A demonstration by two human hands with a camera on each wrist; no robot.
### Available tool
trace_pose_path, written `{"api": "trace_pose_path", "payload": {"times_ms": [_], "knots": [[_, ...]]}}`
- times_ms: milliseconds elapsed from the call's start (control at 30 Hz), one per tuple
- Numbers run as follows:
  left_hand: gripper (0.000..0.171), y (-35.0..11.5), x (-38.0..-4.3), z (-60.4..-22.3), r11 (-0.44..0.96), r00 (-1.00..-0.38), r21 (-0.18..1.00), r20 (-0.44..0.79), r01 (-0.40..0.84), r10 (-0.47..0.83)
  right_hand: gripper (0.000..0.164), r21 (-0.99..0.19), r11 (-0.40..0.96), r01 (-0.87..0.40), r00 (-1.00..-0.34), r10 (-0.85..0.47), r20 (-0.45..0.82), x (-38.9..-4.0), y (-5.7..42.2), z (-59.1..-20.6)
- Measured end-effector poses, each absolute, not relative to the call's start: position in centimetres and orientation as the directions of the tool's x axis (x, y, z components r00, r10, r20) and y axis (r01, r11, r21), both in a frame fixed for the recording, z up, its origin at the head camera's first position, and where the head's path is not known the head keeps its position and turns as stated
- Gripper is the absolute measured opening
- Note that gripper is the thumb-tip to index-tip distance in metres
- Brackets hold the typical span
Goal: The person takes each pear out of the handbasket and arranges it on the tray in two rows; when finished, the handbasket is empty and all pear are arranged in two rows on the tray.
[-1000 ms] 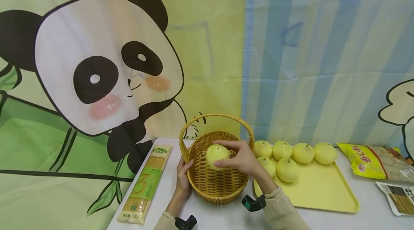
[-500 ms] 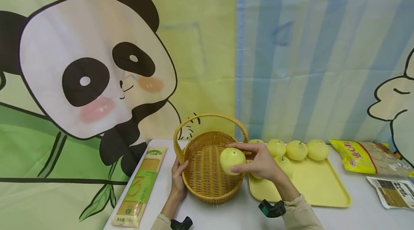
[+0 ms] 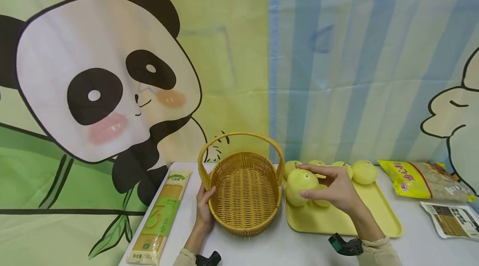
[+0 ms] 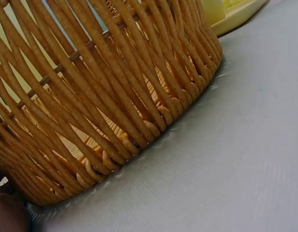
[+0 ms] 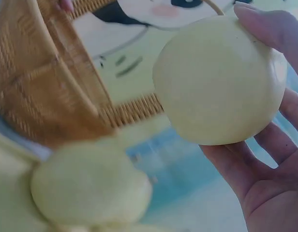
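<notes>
A round wicker basket with a tall hoop handle stands on the white table, its woven bottom in plain sight. My left hand holds its left rim, thumb over the edge; the left wrist view has the basket's slatted side close up. In my right hand is a pale yellow round pear, gripped between thumb and fingers above the left part of a yellow tray. Several more pears sit on that tray, some partly hidden behind the hand. The right wrist view shows the held pear over another pear.
A long noodle packet lies left of the basket. Right of the tray are a yellow food bag and a smaller flat packet. A panda-printed curtain hangs directly behind the table.
My right hand has carried the pear from over the basket rightward to above the tray. The left hand stays on the basket's rim. The head view has turned slightly to the right.
</notes>
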State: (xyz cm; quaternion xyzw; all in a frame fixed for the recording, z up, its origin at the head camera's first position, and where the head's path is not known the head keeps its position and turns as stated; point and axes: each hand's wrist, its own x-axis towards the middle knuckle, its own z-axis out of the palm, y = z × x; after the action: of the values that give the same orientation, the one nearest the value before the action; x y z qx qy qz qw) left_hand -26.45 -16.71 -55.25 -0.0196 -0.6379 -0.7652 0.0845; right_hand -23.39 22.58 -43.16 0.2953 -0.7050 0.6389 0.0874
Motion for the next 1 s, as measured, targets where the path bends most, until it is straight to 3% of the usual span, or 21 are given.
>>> {"api": "trace_pose_path", "payload": {"times_ms": [333, 633, 1000], "knots": [[0.058, -16.6, -26.3, -55.3, -0.172, -0.987, 0.974, 0.13, 0.146, -0.096, 0.055, -0.888, 0.17, -0.426, -0.904, -0.07, 0.421, -21.6, 28.3, -43.5], [0.057, -16.5, -26.4, -55.2, -0.182, -0.985, 0.971, 0.137, 0.155, -0.106, 0.055, -0.915, 0.266, -0.304, -0.941, 0.069, 0.333, -21.6, 32.4, -44.7], [0.058, -16.7, -26.4, -55.1, -0.21, -0.987, 0.967, 0.12, 0.141, -0.108, 0.057, -0.879, 0.437, -0.193, -0.958, 0.112, 0.265, -22.4, 34.7, -47.6]]}}
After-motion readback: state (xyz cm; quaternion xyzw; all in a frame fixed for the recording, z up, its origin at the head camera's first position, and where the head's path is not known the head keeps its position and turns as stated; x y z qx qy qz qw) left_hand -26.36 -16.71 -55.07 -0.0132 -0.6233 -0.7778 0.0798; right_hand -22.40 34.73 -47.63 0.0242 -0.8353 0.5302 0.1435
